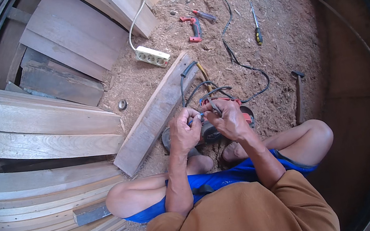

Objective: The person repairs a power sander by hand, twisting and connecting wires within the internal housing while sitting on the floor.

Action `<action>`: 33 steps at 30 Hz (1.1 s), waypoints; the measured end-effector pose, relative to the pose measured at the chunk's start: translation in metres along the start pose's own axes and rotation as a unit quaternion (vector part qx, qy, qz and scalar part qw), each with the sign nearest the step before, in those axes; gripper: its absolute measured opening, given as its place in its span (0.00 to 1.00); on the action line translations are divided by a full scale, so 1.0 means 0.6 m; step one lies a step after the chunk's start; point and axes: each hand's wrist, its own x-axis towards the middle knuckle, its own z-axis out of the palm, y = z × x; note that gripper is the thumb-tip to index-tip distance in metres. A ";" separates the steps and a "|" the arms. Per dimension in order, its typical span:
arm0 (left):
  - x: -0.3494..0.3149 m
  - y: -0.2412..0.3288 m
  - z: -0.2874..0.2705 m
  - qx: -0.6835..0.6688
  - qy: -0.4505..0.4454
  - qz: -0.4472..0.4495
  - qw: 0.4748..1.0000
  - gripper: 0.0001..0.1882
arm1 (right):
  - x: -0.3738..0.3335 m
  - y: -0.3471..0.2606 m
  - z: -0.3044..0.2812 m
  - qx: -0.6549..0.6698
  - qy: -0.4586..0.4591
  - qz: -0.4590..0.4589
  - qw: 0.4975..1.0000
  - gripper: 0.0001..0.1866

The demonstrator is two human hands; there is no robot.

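Note:
My two hands meet in front of my crossed legs, fingertips nearly touching. My left hand (pixel 185 128) pinches a thin blue wire (pixel 191 122). My right hand (pixel 229 119) is closed around a slim grey metal tool (pixel 215 107), its kind partly hidden by the fingers; blue also shows between the two hands. Under them, between my feet, lies a red and black power tool (pixel 212 134), mostly covered by my hands. Beyond it a dark cable (pixel 199 85) loops up to a plank, near a yellow-handled tool (pixel 203 71).
A thick plank (pixel 152 115) lies slantwise on the shavings. Past it are a white power strip (pixel 153 56), a red and grey housing piece (pixel 192 29), screwdrivers (pixel 258 34), a tape roll (pixel 122 105) and a hammer (pixel 299 97). Boards (pixel 48 120) are stacked left; a dark wooden panel (pixel 356 91) stands right.

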 end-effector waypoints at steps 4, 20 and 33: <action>0.001 -0.002 0.011 0.003 0.006 0.034 0.999 0.03 | 0.000 -0.006 0.000 -0.071 -0.005 -0.010 0.997 0.08; 0.009 -0.026 0.031 -0.190 -0.060 -0.041 0.979 0.03 | 0.004 0.018 0.021 -0.202 0.061 -0.108 0.971 0.11; 0.009 -0.004 0.028 -0.166 -0.059 -0.024 0.984 0.03 | 0.014 0.034 -0.003 -0.109 0.012 -0.051 0.993 0.08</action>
